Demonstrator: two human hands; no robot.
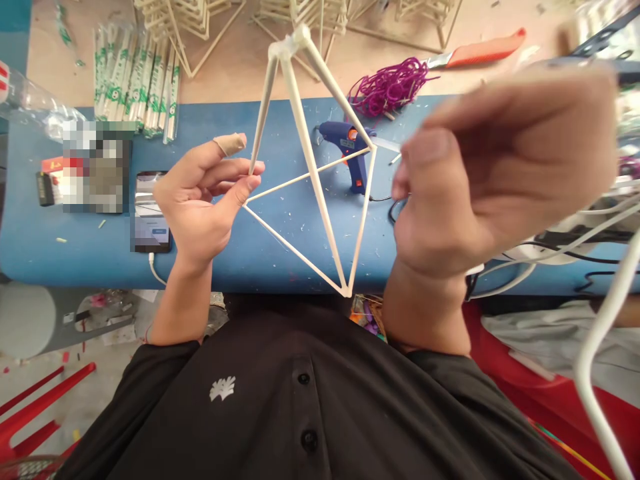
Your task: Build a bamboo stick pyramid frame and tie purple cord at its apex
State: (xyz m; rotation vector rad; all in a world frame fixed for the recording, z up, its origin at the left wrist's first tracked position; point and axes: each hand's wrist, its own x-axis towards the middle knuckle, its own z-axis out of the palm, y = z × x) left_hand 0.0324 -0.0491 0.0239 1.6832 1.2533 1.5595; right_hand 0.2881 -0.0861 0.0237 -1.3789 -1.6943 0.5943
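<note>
My left hand [203,193] pinches one leg of a pyramid-shaped wooden stick frame [311,163] between thumb and fingers. A strip of tape or bandage wraps its index finger. Three pale sticks meet at a whitish joint at the frame's far end, and thinner sticks form a triangle nearer me. Right of the frame, my right hand [480,180] is raised close to the camera and smeared by motion. Its fingers are curled with the thumb pressed in; anything between them is too blurred to make out. A blue glue gun [353,150] lies behind the frame, partly covered by its sticks.
Wrapped chopsticks [135,83] lie at the back left, near a phone [151,213] on a cable. Stacked stick structures [187,20] stand along the far side. Purple cord [390,87] and an orange-handled knife [480,50] lie at the back right. White cables [520,270] run along the right.
</note>
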